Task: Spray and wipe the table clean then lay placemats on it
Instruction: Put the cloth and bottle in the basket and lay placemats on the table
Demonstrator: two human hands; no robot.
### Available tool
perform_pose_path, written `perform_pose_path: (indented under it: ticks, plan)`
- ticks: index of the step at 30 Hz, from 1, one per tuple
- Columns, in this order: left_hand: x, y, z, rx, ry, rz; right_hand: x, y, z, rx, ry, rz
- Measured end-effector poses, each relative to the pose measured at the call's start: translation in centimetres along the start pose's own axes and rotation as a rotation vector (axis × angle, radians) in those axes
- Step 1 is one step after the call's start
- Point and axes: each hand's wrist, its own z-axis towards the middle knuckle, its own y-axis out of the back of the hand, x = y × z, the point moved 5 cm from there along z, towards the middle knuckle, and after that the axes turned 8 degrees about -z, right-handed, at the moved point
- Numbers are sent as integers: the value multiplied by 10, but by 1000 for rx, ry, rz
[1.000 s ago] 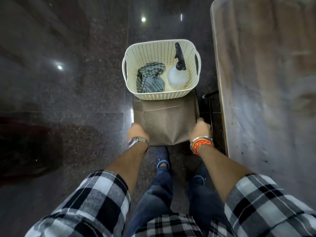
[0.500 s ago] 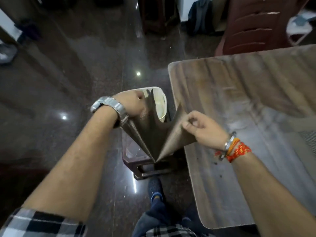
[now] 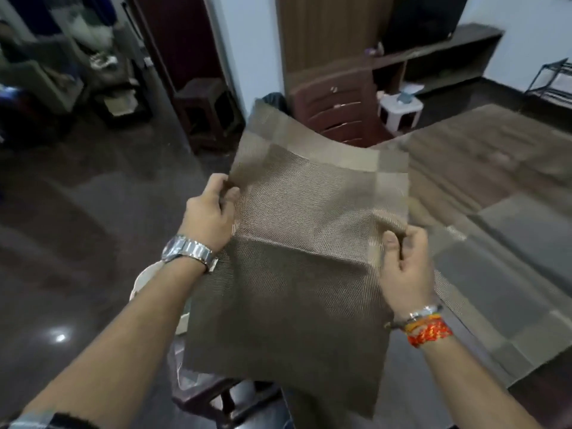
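A brown woven placemat (image 3: 297, 243) hangs spread out in the air in front of me, near the left end of the wooden table (image 3: 483, 156). My left hand (image 3: 210, 212) pinches its left edge. My right hand (image 3: 405, 258) grips its right edge. Another placemat (image 3: 507, 274) lies flat on the table to the right, partly hidden behind my right hand. The held mat hides most of the cream basket (image 3: 145, 280) below my left forearm, and the spray bottle and the cloth are out of sight.
A dark stool (image 3: 213, 394) stands on the floor under the basket. A brown plastic chair (image 3: 337, 109) stands at the table's far end, with another stool (image 3: 207, 109) to its left. A white stool (image 3: 400, 113) and low shelves are further back. Dark glossy floor spreads to the left.
The mat has come up off the stool under the basket, was folded between both hands, and is now opened out flat and raised. My view has tilted up toward the room.
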Motion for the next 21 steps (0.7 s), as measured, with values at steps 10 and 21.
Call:
perform_pose_path:
  ticks: [10, 21]
  plan:
    - [29, -253, 87, 601, -64, 176, -117, -106, 60, 253, -361, -829]
    - [60, -397, 69, 1086, -161, 463, -179, -171, 112, 623, -300, -981]
